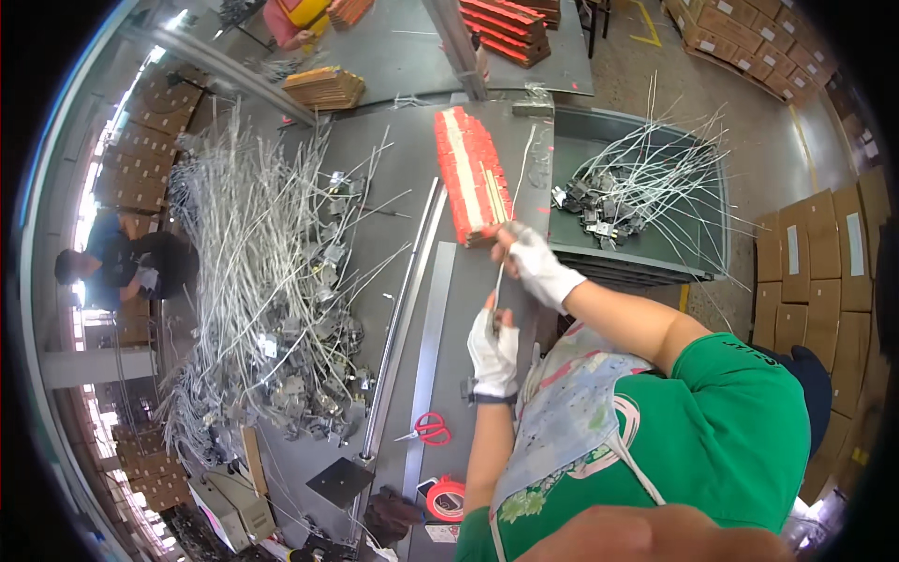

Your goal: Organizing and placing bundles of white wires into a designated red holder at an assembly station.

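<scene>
A thin white cable (523, 178) runs up from between my hands over the grey worktable (393, 187). My left hand (493, 348), in a white fingerless glove, is closed around its lower part. Above and to the right, my gloved right hand (541, 267) pinches the same cable, its fingertips beside the near end of a stack of red-edged strips (468, 169). Several pale strips lie along the stack's right side. The cable's lower end is hidden in my left hand.
A large heap of white cables with metal connectors (272, 281) covers the left. More cables lie in a green bin (646, 244) at right. Red scissors (431, 430), a red tape roll (446, 498) and a metal rail (403, 318) are near. Another person (300, 23) works at the far table.
</scene>
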The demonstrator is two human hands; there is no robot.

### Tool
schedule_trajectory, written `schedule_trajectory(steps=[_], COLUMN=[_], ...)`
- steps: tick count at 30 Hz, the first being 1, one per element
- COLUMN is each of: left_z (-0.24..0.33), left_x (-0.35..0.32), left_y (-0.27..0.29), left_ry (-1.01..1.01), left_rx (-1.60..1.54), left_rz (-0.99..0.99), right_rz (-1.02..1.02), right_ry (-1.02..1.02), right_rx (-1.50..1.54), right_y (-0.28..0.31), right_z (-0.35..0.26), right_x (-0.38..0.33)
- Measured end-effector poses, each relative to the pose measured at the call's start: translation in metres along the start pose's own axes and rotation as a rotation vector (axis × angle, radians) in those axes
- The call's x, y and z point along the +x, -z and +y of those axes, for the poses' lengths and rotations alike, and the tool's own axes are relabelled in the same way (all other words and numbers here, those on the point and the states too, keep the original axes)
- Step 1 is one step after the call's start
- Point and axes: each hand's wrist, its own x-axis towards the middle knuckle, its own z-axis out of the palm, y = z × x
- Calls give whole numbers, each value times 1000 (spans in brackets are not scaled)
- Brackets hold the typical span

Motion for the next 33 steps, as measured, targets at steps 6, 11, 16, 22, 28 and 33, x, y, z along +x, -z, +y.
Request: schedule_trajectory(steps=[6, 11, 16, 22, 28, 33], left_z=[-7, -8, 1, -26, -12, -19], left_x=[50, 78, 95, 98, 100, 100], left_y=[-65, -100, -126, -136, -135, -135], left_ry=[-77, -155, 19, -185, -155, -146], left_rx=[89, 145, -7, 247, 253, 245], left_rz=[-8, 24, 107, 132, 78, 108], right_rz=[147, 155, 121, 156, 117, 96], right_ry=[-79, -197, -284, -281, -301, -263], right_rx=[-71, -95, -35, -150, 40, -142], right_y=[81, 110, 125, 151, 150, 144], right_z=[-9, -18, -32, -1, 13, -2], right_x=[71, 106, 105, 56, 48, 47])
